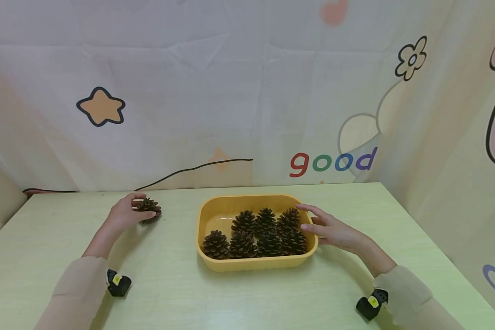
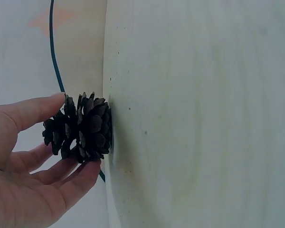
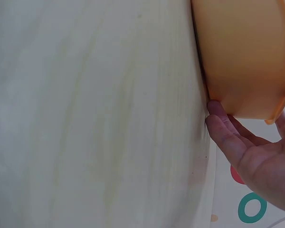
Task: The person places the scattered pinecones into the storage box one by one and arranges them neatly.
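At the back left of the table, my left hand (image 1: 123, 213) holds a brown pine cone (image 1: 150, 211) between thumb and fingers. In the left wrist view the cone's wide end is at the tabletop, with its scales spread. A yellow plastic basin (image 1: 251, 264) stands right of the middle, with several pine cones (image 1: 266, 244) grouped inside toward its front and right. My right hand (image 1: 334, 231) grips the basin's right end. Its thumb lies over the rim, and in the right wrist view its fingertips (image 3: 217, 111) are low against the outer wall (image 3: 247, 71).
A pale green wood-grain table (image 1: 161, 293) lies under everything. Behind it hangs a printed cloth (image 1: 181, 114) with a star, a flower and the word "good", and it continues along both sides. Black wrist cameras (image 1: 118, 283) sit on both forearms.
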Demonstrator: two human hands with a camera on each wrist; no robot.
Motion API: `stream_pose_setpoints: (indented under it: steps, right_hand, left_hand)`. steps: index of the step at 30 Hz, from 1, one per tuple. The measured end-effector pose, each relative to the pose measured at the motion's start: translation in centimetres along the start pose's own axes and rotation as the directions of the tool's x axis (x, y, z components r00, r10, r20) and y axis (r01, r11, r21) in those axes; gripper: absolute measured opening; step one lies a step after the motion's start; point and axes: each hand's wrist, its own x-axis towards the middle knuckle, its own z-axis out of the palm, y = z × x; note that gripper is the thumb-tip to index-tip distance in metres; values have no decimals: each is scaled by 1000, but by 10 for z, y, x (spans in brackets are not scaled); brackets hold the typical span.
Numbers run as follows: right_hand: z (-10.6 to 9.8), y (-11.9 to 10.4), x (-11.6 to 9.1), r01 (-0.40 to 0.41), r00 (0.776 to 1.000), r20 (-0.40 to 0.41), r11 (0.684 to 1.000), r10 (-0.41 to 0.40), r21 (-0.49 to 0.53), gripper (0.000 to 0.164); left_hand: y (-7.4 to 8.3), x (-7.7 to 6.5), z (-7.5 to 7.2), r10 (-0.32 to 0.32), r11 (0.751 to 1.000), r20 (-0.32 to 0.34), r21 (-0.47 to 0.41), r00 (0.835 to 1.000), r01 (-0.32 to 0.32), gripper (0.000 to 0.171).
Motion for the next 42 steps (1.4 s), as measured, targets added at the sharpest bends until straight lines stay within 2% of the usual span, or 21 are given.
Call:
stream_pose_setpoints:
  steps: [10, 22, 34, 42]
  right_hand:
    - [0, 1, 0, 3, 1000, 6, 1000, -3, 4, 67]
    - [-1, 3, 1, 5, 1000, 13, 1000, -5, 9, 66]
    - [1, 2, 1, 1, 1000, 5, 1000, -1, -3, 67]
    - [1, 0, -1, 15, 1000, 6, 1000, -15, -9, 68]
  left_hand:
    - [-1, -1, 0, -7, 1000, -25, 3, 1000, 7, 67]
    - [8, -8, -1, 5, 1000, -47, 13, 999, -5, 68]
    - [26, -17, 3, 121, 992, -106, 46, 987, -117, 63]
    - [38, -24, 7, 181, 983, -132, 15, 975, -181, 60]
